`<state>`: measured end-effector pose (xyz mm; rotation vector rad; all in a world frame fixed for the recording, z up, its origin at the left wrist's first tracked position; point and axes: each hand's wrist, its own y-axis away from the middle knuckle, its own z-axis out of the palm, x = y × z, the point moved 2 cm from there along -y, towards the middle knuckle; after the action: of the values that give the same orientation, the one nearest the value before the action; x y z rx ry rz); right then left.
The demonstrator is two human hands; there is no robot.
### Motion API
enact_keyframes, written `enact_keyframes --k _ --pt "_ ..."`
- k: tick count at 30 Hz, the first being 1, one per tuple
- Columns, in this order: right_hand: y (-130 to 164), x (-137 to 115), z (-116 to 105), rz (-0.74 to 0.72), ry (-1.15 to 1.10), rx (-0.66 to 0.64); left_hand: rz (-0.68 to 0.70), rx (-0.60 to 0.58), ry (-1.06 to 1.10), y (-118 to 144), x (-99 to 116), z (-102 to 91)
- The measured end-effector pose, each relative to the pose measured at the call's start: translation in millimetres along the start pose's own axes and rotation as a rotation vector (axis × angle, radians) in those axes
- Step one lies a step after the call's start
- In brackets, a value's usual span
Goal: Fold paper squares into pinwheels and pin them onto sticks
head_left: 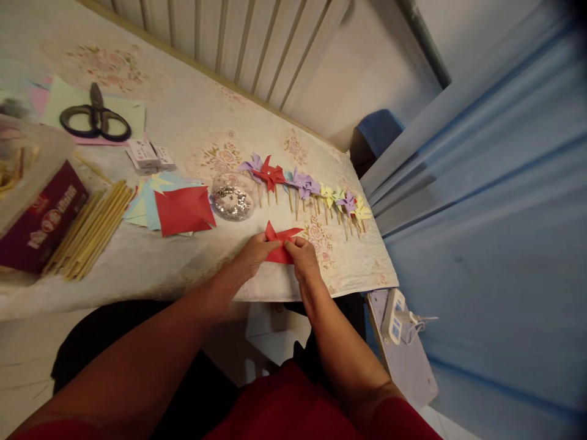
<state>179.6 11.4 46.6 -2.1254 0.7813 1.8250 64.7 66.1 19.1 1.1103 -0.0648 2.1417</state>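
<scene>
Near the table's front edge, my left hand and my right hand both pinch a red paper pinwheel. Some of its corners are folded toward the middle, where my thumbs press; the lower part lies flat. Just left of my hands sits a round clear dish of small shiny metal pieces. Further left, a red cut paper square tops a stack of blue and yellow sheets. Beyond my hands, a row of finished pinwheels on sticks runs to the right, in purple, red, blue and yellow.
At left lie a bundle of thin sticks, a purple-labelled box and dark-handled scissors on coloured paper. Small white boxes stand near them. A blue curtain hangs at right, above a stool with a white power strip.
</scene>
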Motion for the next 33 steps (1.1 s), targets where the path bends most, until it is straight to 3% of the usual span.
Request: enact_keyframes --k 8,19,26,33 --pt "3 0 0 0.024 -0.087 -0.010 -0.007 -0.003 -0.015 1 0 -0.6" --pt "6 1 -19 0.002 -0.104 -0.073 -0.019 -0.073 0.007 2 12 1.8" --pt "12 2 -26 -0.173 -0.027 -0.109 -0.021 -0.075 -0.007 -1 8 -2.7" --pt "16 5 -29 -0.248 0.094 -0.248 0.003 -0.098 -0.019 -1 9 -2.2"
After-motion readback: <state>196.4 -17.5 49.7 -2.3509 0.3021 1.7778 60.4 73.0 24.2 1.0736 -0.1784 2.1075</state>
